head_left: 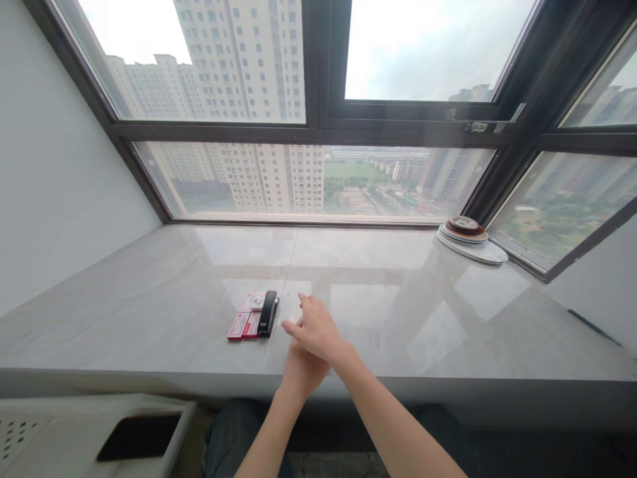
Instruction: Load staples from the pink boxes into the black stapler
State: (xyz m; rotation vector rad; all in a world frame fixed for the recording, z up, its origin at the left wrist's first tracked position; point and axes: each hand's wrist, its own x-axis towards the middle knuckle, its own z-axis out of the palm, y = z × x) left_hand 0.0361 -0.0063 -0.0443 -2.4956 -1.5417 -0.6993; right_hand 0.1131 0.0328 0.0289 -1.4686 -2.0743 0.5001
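Observation:
My right hand (316, 326) lies across the top of my left hand (302, 367) near the front edge of the grey stone sill (378, 318). The right hand's thumb and fingers point left and are apart, with nothing in them. The left hand's fingers are hidden beneath the right. Just left of the hands, a black stapler (267, 313) stands beside several flat red-and-white boxes (239, 326). A small pale box (258, 301) rests on them beside the stapler. Neither hand touches these things.
A stack of round plates or discs (468, 237) sits at the back right corner by the window. Dark window frames (318, 136) border the sill's back. Below its front edge at left is a white plastic container (89, 431) with a dark opening.

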